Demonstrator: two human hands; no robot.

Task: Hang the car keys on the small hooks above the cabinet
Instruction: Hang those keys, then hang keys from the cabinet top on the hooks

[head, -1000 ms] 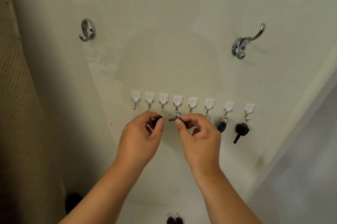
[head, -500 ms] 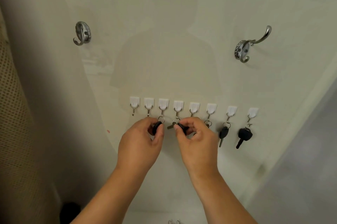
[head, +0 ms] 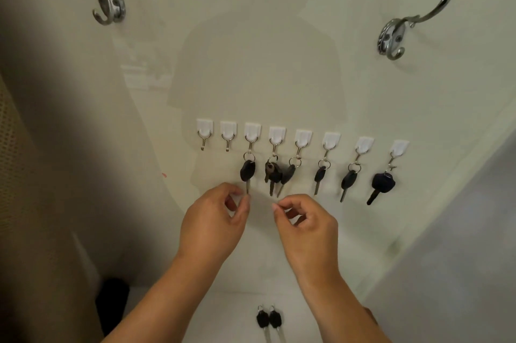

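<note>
Eight small white hooks run in a row on the wall; the two leftmost hooks [head: 204,136] [head: 228,137] carry nothing. Black-headed car keys hang from the other six, among them a single key [head: 247,171] on the third hook and a small bunch [head: 273,172] on the fourth. Just below the single key's blade tip is my left hand [head: 213,219], fingers loosely curled and holding nothing. My right hand [head: 304,222] is below the bunch, also with nothing in it. Two more black keys [head: 268,319] lie side by side on the white cabinet top [head: 223,314].
Two large chrome coat hooks are fixed higher on the wall, one at the left [head: 110,3] and one at the right [head: 396,38]. A dark object [head: 111,300] sits low at the left. A wall corner runs down the right side.
Both hands have let go of the keys on the third and fourth hooks and dropped lower. Those keys now hang free. The camera has moved closer to the wall.
</note>
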